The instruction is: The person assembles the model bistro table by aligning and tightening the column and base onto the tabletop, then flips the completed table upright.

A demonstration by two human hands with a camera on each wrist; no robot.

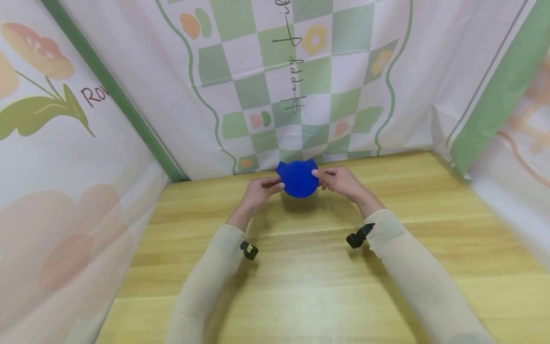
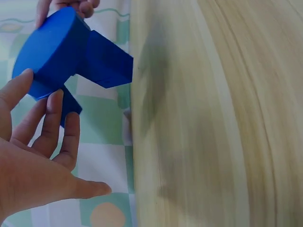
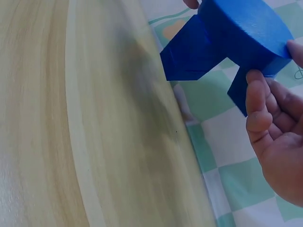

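Note:
A bright blue piece [image 1: 299,179] with a round, thick disc top and stubby flat-sided legs, like a small toy stool, is held up near the back of the table. In the head view its disc faces the camera, with two legs poking out at the far side. My left hand [image 1: 257,192] pinches its left edge, thumb on the disc's rim and fingertips by a leg [image 2: 105,59]. On the opposite side my right hand [image 1: 345,182] grips the rim between thumb and curled fingers. Both wrist views show the legs slanting toward the tabletop, above a shadow.
The wood-grain table [image 1: 296,286] runs back to a hanging cloth [image 1: 309,81] with green checks and flowers. Printed cloth walls [image 1: 86,167] stand at left and right. Small black cameras [image 1: 249,250] are strapped at both sleeve cuffs.

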